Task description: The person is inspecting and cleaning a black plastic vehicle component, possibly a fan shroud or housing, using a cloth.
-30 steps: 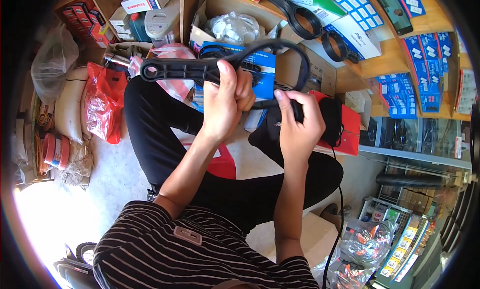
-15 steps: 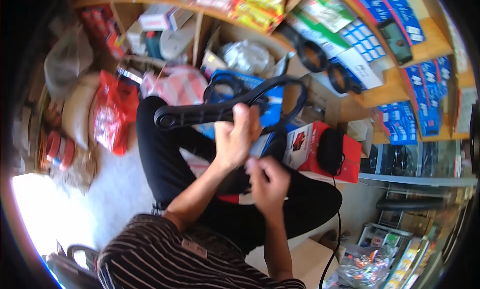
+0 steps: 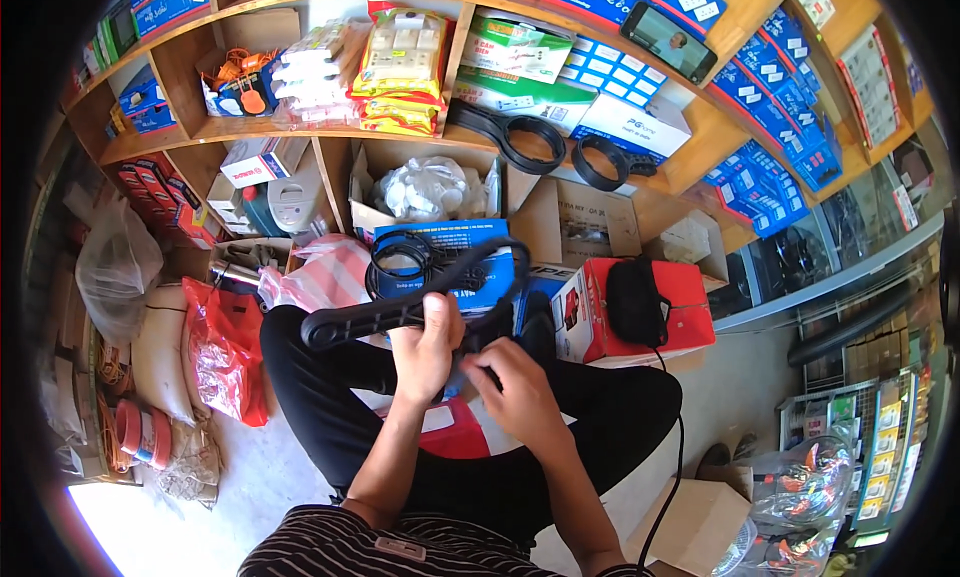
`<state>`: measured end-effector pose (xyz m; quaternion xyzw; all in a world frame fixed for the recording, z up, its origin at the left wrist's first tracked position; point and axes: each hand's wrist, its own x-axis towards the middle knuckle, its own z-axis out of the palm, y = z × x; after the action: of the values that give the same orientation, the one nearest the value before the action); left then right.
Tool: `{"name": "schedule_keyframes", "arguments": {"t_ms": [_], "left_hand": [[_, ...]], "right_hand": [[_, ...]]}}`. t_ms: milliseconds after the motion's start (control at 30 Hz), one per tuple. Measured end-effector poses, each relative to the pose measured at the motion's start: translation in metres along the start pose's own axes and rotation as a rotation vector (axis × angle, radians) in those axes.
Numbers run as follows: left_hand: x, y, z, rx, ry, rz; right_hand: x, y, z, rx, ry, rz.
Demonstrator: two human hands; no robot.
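Observation:
A black strap wrench [image 3: 350,322], its handle pointing left and its strap looped to the right, is held above my lap. My left hand [image 3: 427,347] wraps round it where handle and strap meet, thumb on top. Just below the loop, my right hand [image 3: 515,387] is closed with thumb and fingers curled together. What lies between those fingertips, if anything, is hidden; they are close to the lower end of the strap. Beneath both hands, a red and white box [image 3: 455,432] rests between my legs.
Two similar black strap wrenches [image 3: 535,142] lie on the wooden shelf ahead. A blue box [image 3: 450,239] with a coiled black cable [image 3: 400,257] stands behind the loop. On the right, a red box [image 3: 690,312] carries a black corded pouch [image 3: 637,302]. A red bag [image 3: 222,352] sits left.
The view has tilted up, showing more of the shelves. My left hand still grips the strap wrench. My right hand has come closer to the strap.

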<state>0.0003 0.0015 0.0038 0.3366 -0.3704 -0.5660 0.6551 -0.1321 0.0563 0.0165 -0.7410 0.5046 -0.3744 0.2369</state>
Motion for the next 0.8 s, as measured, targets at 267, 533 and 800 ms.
{"name": "schedule_keyframes", "arguments": {"t_ms": [267, 533, 800], "left_hand": [[0.017, 0.017, -0.019, -0.209, -0.223, -0.343], [0.012, 0.033, -0.030, -0.121, -0.422, -0.380], [0.017, 0.026, -0.047, -0.403, -0.466, 0.076]], "right_hand": [[-0.013, 0.012, -0.034, 0.260, 0.262, 0.361], [-0.003, 0.019, -0.049, 0.361, 0.156, 0.488], [0.003, 0.003, -0.019, 0.106, 0.420, 0.212]]}}
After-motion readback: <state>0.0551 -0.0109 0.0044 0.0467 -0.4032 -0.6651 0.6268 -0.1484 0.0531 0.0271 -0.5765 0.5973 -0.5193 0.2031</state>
